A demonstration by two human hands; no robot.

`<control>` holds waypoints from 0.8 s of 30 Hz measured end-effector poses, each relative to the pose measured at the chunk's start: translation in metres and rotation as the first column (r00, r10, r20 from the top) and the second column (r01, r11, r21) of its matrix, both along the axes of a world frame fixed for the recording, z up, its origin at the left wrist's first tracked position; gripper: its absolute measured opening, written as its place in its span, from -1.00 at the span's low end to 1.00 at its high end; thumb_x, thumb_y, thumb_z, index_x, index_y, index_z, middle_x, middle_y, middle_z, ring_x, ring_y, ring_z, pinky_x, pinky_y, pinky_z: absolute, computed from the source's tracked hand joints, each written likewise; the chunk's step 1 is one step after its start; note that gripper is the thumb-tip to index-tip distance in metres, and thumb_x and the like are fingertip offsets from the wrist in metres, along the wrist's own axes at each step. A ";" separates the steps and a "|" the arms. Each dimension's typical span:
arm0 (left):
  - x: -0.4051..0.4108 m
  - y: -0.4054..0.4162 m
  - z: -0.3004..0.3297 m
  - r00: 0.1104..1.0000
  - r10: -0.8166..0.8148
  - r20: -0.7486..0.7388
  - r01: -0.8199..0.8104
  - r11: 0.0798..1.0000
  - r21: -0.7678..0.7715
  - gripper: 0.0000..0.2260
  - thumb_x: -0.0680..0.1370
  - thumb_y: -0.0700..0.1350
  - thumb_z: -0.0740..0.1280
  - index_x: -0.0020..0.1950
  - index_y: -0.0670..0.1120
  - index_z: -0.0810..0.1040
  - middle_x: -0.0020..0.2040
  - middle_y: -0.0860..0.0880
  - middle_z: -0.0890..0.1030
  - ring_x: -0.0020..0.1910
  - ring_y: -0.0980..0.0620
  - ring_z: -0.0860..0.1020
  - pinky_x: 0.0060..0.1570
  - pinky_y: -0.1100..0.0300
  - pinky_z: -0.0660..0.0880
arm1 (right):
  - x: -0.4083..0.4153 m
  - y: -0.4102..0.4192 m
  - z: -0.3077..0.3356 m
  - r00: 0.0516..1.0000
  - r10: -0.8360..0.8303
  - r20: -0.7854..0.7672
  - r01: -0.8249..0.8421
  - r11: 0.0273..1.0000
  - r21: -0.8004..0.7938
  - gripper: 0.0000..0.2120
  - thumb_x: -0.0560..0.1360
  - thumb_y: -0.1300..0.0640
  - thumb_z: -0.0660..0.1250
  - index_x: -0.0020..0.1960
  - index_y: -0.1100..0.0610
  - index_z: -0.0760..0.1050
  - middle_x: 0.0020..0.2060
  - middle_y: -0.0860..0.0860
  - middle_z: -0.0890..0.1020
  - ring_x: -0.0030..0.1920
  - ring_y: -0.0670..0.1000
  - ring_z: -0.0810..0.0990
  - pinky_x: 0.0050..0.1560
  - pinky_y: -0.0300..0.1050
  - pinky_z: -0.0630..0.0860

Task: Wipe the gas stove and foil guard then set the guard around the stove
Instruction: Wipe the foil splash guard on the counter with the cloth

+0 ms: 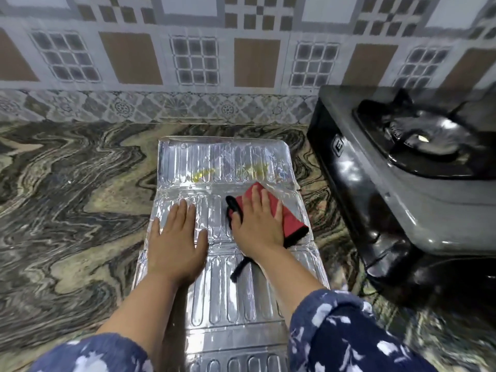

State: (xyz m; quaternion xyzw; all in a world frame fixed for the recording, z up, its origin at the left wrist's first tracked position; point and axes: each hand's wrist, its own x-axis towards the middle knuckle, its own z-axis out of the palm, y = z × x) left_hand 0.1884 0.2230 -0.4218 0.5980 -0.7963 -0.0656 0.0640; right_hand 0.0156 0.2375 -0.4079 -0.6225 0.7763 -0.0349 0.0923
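A: Why is the foil guard (228,167) flat on the marble counter (75,189), left of the gas stove (408,167)?
B: For wiping. The left hand (175,245), spread, pins it; the right hand (257,221) presses flat on the red cloth (291,220).

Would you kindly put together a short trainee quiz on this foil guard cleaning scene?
1. True or false: the foil guard already stands around the gas stove.
2. Which of the hands presses the red cloth? A. left hand B. right hand
3. Fill in: the guard lies flat on the ____.

Key: 1. False, it lies unfolded beside the stove. 2. B; the left hand rests flat on bare foil. 3. Countertop.
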 end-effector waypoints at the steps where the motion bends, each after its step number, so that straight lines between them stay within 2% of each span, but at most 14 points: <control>1: 0.000 0.000 0.000 1.000 -0.003 0.000 0.003 1.000 -0.002 -0.30 0.46 0.22 -0.29 0.57 -0.02 -0.11 0.58 0.03 -0.13 0.55 0.10 -0.16 0.52 -0.04 -0.17 | -0.001 -0.009 0.000 0.999 0.046 -0.001 -0.046 0.999 0.003 -0.39 0.61 -0.16 -0.17 0.56 0.08 -0.19 0.56 0.05 -0.23 0.54 0.07 -0.28 0.50 0.22 -0.26; 4: 0.002 -0.001 0.001 1.000 -0.007 -0.016 0.007 1.000 -0.009 -0.30 0.46 0.23 -0.28 0.57 -0.01 -0.10 0.57 0.04 -0.13 0.54 0.12 -0.16 0.51 -0.04 -0.17 | -0.022 -0.037 0.001 0.998 0.064 0.008 -0.064 0.998 -0.005 -0.36 0.59 -0.20 -0.15 0.56 0.06 -0.18 0.56 0.04 -0.20 0.55 0.06 -0.27 0.51 0.18 -0.26; 8: 0.002 0.000 0.000 1.000 -0.003 -0.026 0.003 1.000 -0.016 -0.31 0.46 0.24 -0.27 0.57 0.01 -0.09 0.57 0.07 -0.12 0.54 0.13 -0.15 0.51 -0.03 -0.18 | -0.054 -0.076 0.001 0.996 -0.084 0.000 0.084 0.996 -0.004 -0.35 0.58 -0.20 -0.12 0.56 0.09 -0.14 0.57 0.06 -0.15 0.55 0.09 -0.22 0.50 0.20 -0.22; 15: 0.001 0.001 0.000 0.999 0.021 -0.035 -0.022 0.999 -0.031 -0.34 0.48 0.24 -0.25 0.56 0.05 -0.14 0.56 0.12 -0.19 0.53 0.17 -0.22 0.49 0.04 -0.26 | -0.058 -0.136 0.007 0.976 -0.212 0.039 0.211 0.977 0.037 -0.36 0.58 -0.14 -0.08 0.57 0.14 -0.09 0.56 0.12 -0.17 0.55 0.16 -0.23 0.46 0.28 -0.26; 19: -0.001 -0.001 -0.001 0.996 0.035 -0.083 -0.037 0.999 -0.030 -0.37 0.52 0.23 -0.19 0.56 0.05 -0.10 0.56 0.12 -0.14 0.53 0.18 -0.19 0.49 0.04 -0.24 | -0.030 -0.151 0.006 0.995 -0.092 0.046 0.091 0.995 0.032 -0.38 0.60 -0.11 -0.10 0.57 0.12 -0.12 0.56 0.10 -0.19 0.55 0.15 -0.24 0.47 0.28 -0.27; 24: -0.002 -0.001 0.001 0.997 0.052 -0.049 -0.053 0.998 -0.026 -0.35 0.49 0.24 -0.22 0.57 0.06 -0.10 0.57 0.13 -0.15 0.53 0.19 -0.20 0.48 0.06 -0.26 | -0.001 -0.120 0.001 0.996 0.077 0.037 -0.077 0.997 0.002 -0.40 0.61 -0.14 -0.14 0.56 0.09 -0.12 0.56 0.09 -0.19 0.55 0.13 -0.23 0.49 0.24 -0.26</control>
